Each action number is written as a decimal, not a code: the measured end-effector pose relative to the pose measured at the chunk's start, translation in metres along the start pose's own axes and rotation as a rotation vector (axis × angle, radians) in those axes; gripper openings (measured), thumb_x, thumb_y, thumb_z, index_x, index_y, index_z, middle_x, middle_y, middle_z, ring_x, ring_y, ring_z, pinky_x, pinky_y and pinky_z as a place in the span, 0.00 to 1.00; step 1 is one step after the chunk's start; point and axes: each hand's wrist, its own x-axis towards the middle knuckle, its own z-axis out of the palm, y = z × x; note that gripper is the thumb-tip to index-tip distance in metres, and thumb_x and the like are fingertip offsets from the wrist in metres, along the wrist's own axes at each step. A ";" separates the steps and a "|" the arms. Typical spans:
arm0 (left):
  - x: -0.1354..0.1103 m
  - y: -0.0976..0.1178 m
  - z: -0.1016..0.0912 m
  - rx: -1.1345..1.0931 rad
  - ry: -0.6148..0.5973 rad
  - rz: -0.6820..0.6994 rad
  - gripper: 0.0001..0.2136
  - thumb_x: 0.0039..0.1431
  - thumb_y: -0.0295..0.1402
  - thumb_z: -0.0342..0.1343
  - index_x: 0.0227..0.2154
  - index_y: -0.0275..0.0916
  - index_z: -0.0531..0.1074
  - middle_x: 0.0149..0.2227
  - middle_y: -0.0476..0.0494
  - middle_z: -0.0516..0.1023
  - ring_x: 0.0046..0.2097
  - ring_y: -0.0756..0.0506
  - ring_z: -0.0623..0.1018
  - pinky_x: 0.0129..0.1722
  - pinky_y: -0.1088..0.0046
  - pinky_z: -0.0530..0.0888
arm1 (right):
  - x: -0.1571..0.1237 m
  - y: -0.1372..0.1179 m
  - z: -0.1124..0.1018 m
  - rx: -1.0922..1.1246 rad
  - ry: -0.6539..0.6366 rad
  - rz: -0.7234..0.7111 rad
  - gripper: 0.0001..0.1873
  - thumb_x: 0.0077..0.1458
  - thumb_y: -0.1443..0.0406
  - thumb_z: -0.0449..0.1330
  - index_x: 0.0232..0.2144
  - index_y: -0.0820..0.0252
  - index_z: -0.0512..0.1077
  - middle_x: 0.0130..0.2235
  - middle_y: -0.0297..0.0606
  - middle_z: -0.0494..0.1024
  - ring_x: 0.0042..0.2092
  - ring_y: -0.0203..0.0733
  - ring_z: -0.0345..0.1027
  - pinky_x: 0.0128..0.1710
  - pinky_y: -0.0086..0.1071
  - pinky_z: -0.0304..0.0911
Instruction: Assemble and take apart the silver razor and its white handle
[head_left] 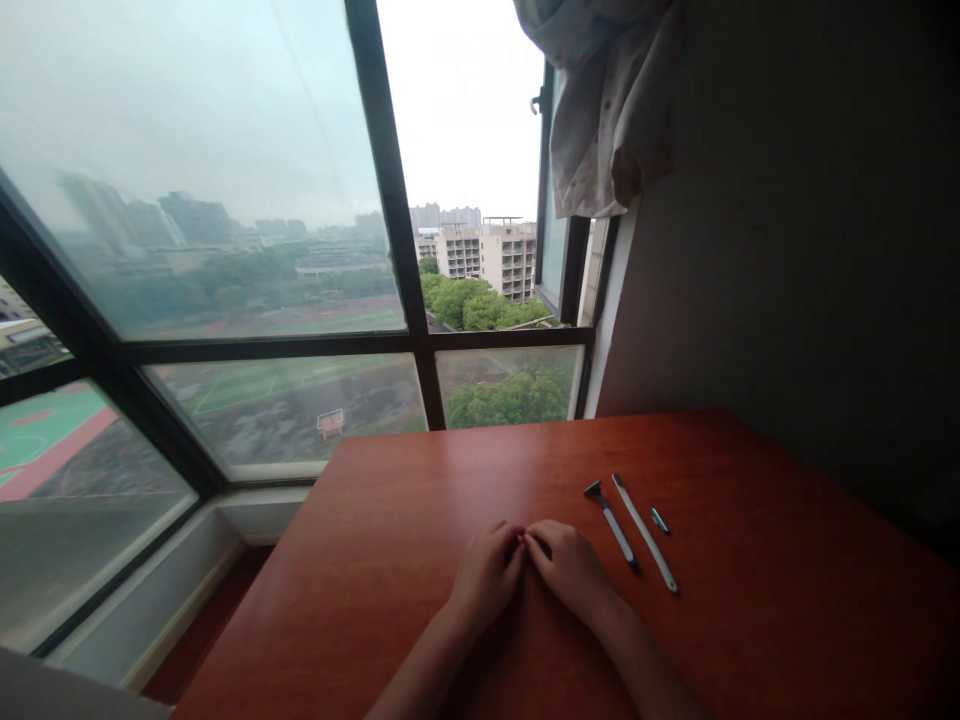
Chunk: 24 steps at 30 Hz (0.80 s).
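Observation:
My left hand and my right hand rest palm down on the reddish-brown wooden table, fingertips touching each other at the middle. The fingers are curled under, and whether anything lies inside them is hidden. Just right of my right hand lie a slim razor with a dark head, a long white stick-like tool, and a small teal cap-like piece. Neither hand touches these three things.
A large window with dark frames stands beyond the table's far edge, one pane swung open. A pale bunched curtain hangs at the top right. A dark wall runs along the table's right side.

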 end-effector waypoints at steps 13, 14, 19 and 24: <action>0.000 -0.001 0.000 -0.009 -0.006 0.004 0.10 0.60 0.28 0.48 0.37 0.40 0.74 0.36 0.43 0.76 0.39 0.44 0.74 0.39 0.70 0.69 | 0.001 -0.002 -0.004 -0.017 -0.027 0.005 0.15 0.61 0.66 0.50 0.34 0.57 0.76 0.36 0.39 0.80 0.39 0.43 0.73 0.40 0.30 0.61; 0.000 -0.001 0.001 -0.010 -0.006 0.005 0.10 0.60 0.28 0.48 0.37 0.40 0.74 0.36 0.43 0.76 0.39 0.44 0.74 0.39 0.70 0.69 | 0.001 -0.002 -0.004 -0.017 -0.031 0.008 0.14 0.61 0.66 0.50 0.34 0.57 0.76 0.36 0.39 0.80 0.39 0.43 0.73 0.40 0.30 0.61; -0.001 -0.002 0.000 -0.013 -0.007 0.003 0.10 0.59 0.27 0.49 0.38 0.40 0.74 0.36 0.43 0.76 0.39 0.43 0.74 0.39 0.70 0.69 | 0.001 -0.003 -0.004 -0.012 -0.041 0.018 0.14 0.60 0.66 0.50 0.34 0.57 0.76 0.37 0.39 0.80 0.40 0.42 0.73 0.40 0.29 0.61; -0.001 -0.002 0.000 -0.008 -0.015 0.000 0.10 0.59 0.27 0.49 0.38 0.40 0.74 0.36 0.43 0.76 0.39 0.43 0.74 0.39 0.70 0.69 | 0.001 -0.003 -0.004 0.001 -0.036 0.004 0.14 0.60 0.67 0.50 0.34 0.57 0.76 0.36 0.39 0.80 0.39 0.42 0.73 0.40 0.29 0.61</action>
